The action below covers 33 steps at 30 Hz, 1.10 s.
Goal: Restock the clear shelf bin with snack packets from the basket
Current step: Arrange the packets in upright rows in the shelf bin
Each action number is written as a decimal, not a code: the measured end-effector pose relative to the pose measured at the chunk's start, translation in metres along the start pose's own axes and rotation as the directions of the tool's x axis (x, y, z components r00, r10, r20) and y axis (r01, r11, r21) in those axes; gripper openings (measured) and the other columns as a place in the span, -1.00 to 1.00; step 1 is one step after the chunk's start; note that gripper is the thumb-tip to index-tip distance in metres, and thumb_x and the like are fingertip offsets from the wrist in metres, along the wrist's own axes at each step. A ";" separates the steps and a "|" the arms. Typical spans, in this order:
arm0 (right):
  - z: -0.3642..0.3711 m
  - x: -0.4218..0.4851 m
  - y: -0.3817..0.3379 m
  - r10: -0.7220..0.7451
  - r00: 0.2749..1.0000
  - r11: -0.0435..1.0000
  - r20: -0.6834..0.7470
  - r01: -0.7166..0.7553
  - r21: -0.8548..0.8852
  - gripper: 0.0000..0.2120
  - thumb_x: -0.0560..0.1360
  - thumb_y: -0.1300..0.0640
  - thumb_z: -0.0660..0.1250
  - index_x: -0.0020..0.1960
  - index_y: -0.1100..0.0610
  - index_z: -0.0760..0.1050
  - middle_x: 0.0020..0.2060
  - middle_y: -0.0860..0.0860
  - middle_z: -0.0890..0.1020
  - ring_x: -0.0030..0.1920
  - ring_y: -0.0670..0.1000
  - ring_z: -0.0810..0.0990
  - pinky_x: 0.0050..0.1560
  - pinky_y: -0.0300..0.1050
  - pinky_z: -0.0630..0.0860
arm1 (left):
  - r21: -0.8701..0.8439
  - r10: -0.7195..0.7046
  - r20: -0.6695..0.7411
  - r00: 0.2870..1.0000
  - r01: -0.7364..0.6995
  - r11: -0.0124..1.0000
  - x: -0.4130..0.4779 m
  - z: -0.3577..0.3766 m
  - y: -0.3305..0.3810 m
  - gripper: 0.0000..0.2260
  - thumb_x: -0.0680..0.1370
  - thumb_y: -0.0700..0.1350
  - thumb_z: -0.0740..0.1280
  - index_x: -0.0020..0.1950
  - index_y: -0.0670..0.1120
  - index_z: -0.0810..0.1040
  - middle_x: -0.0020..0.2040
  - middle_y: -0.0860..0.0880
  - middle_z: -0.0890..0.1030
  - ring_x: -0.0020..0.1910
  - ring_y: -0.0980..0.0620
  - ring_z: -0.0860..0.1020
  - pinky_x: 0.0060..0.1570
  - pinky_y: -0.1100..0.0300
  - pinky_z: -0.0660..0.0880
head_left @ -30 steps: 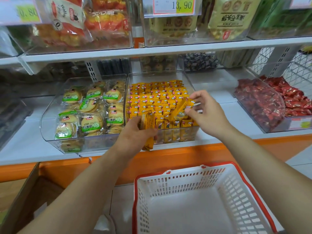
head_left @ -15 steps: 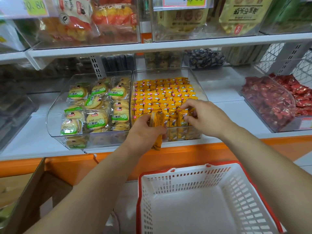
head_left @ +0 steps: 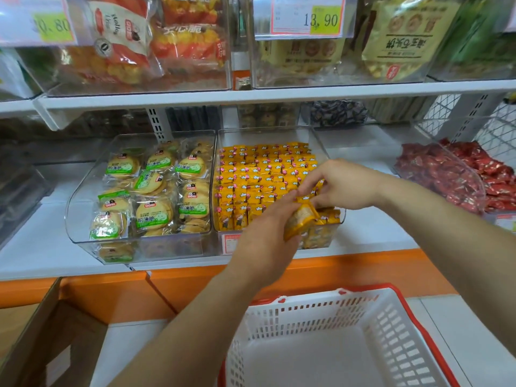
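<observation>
A clear shelf bin (head_left: 321, 143) on the white shelf holds rows of small yellow snack packets (head_left: 259, 174). My left hand (head_left: 265, 241) grips a small stack of yellow packets (head_left: 300, 222) at the bin's front right corner. Just above it, my right hand (head_left: 340, 185) pinches the top of a packet with its fingertips. The two hands nearly touch. Below, the white basket with a red rim (head_left: 396, 325) stands on the floor, and no packets show inside it.
Left of the yellow bin stands a clear bin of round biscuit packs (head_left: 150, 191). A bin of red packets (head_left: 446, 174) sits at the right. An upper shelf (head_left: 251, 93) carries more bins and price tags. An open cardboard box (head_left: 42, 331) stands at the lower left.
My right hand set a packet down into the bin's front rows and came back to the stack. My left hand moved right, toward the bin's front right corner, with its stack.
</observation>
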State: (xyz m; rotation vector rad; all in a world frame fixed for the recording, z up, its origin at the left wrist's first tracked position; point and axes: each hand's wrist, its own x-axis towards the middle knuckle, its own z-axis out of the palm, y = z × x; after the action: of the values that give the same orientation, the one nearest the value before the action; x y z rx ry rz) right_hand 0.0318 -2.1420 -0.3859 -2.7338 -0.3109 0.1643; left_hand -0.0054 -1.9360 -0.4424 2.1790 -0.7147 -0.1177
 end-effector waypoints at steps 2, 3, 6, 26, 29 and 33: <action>-0.012 0.004 0.005 -0.026 0.986 0.997 0.163 0.014 0.077 -0.78 0.45 0.21 0.51 0.09 0.05 0.68 -0.20 -0.21 0.68 -0.24 -0.34 0.60 -0.17 -0.41 0.53 | 0.067 0.041 -0.018 0.999 -0.040 0.997 0.001 0.007 0.003 -0.44 0.58 -0.15 0.43 0.55 0.09 0.37 0.60 0.19 0.28 0.52 0.10 0.34 0.45 0.04 0.40; -0.016 0.007 0.007 -0.037 0.975 0.994 0.221 0.014 0.106 -0.78 0.45 0.20 0.51 0.08 0.02 0.67 -0.14 -0.14 0.72 -0.19 -0.26 0.64 -0.09 -0.28 0.59 | 0.094 0.057 -0.032 0.998 -0.054 0.994 0.001 0.010 0.003 -0.43 0.58 -0.13 0.43 0.55 0.09 0.36 0.59 0.18 0.30 0.50 0.10 0.36 0.44 0.04 0.42; -0.021 0.021 0.012 -0.082 0.985 0.966 0.154 0.041 0.256 -0.81 0.46 0.15 0.51 0.03 -0.06 0.66 -0.09 -0.07 0.74 -0.05 -0.15 0.68 0.03 -0.23 0.58 | 0.192 0.079 -0.047 0.996 -0.069 0.979 -0.002 0.010 -0.001 -0.43 0.58 -0.11 0.43 0.56 0.06 0.35 0.58 0.17 0.31 0.45 0.08 0.41 0.39 0.09 0.45; 0.013 0.054 0.017 -0.072 0.977 0.984 0.201 0.103 -0.149 -0.76 0.53 0.20 0.38 -0.24 -0.09 0.53 -0.19 -0.14 0.61 -0.18 -0.18 0.53 -0.18 -0.25 0.39 | 0.266 0.061 -0.008 0.998 -0.057 0.962 -0.008 0.006 -0.013 -0.37 0.60 -0.04 0.39 0.61 0.21 0.20 0.61 0.34 0.09 0.50 0.16 0.33 0.41 0.15 0.40; 0.011 0.048 0.018 -0.078 0.988 0.993 0.137 0.089 -0.077 -0.78 0.57 0.18 0.34 -0.20 -0.06 0.49 -0.17 -0.16 0.58 -0.14 -0.18 0.52 -0.16 -0.26 0.38 | 0.258 0.073 -0.009 0.997 -0.069 0.964 -0.005 0.009 -0.010 -0.38 0.61 -0.04 0.37 0.61 0.20 0.20 0.62 0.34 0.07 0.52 0.17 0.31 0.43 0.14 0.40; 0.006 0.039 0.016 -0.106 0.993 0.994 0.054 0.107 -0.010 -0.83 0.59 0.16 0.34 -0.16 -0.01 0.49 -0.21 -0.17 0.58 -0.20 -0.23 0.52 -0.21 -0.33 0.37 | 0.260 0.074 0.005 0.997 -0.073 0.963 -0.003 0.012 -0.010 -0.37 0.61 -0.05 0.38 0.62 0.20 0.19 0.62 0.35 0.04 0.53 0.15 0.31 0.45 0.10 0.40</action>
State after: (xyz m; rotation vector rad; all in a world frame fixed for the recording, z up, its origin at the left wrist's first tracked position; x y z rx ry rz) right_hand 0.0721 -2.1452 -0.4003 -2.7210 -0.4735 0.2069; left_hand -0.0072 -1.9374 -0.4576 2.3967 -0.8477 0.0219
